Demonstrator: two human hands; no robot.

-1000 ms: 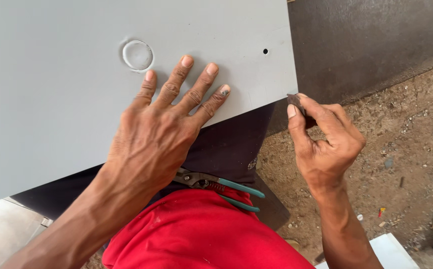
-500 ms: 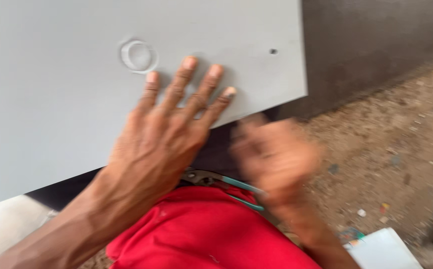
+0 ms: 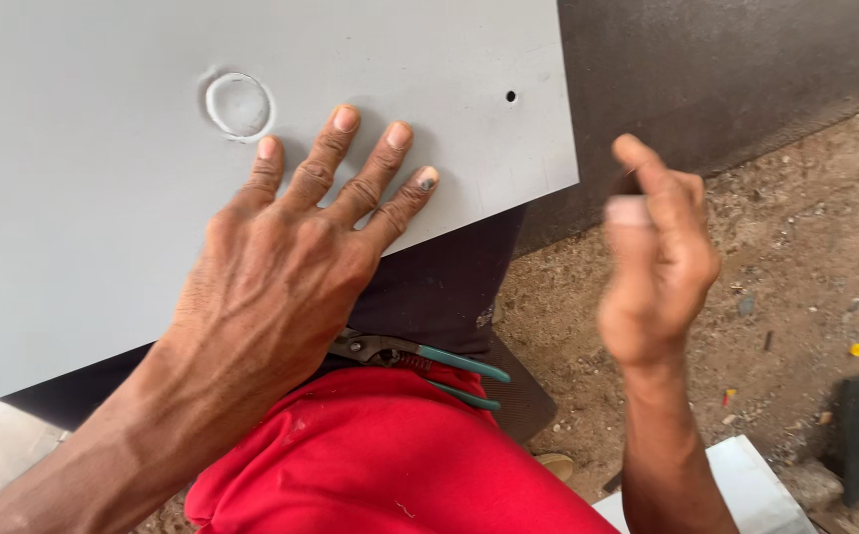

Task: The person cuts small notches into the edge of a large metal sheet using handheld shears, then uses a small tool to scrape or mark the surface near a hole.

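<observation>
I'm watching the left hand point(image 3: 281, 287) pressing flat on the grey panel point(image 3: 93, 198), fingers spread wide and gripping nothing, palm and fingertips simply pinning the sheet down just below a raised circular mark point(image 3: 238, 104). That hand is sitting exactly where it was a second ago, so the panel is being held steady throughout. The right hand point(image 3: 657, 262) is what's changing: a moment back it was up at the panel's right edge, pinching something small and dark against the corner, and now it's hanging in the air off to the right, well clear of the sheet, blurred with motion. Its fingers are curled loosely with the forefinger poking up, and I cannot tell whether it's holding that little piece or nothing at all; the blur is hiding it. To my eye that means the work at the edge is pausing while the hand resets. Moving outward, the panel is lying across the person's lap, with a small drilled hole point(image 3: 510, 96) near its right edge. Under its lower edge, teal-handled pliers point(image 3: 419, 361) are resting untouched against the red garment point(image 3: 380, 465), between the two arms. Beyond, there's a dark sheet point(image 3: 726, 69) on the dirt ground point(image 3: 795, 247), scattered with tiny scraps, and a white block point(image 3: 746, 485) near the right forearm.
</observation>
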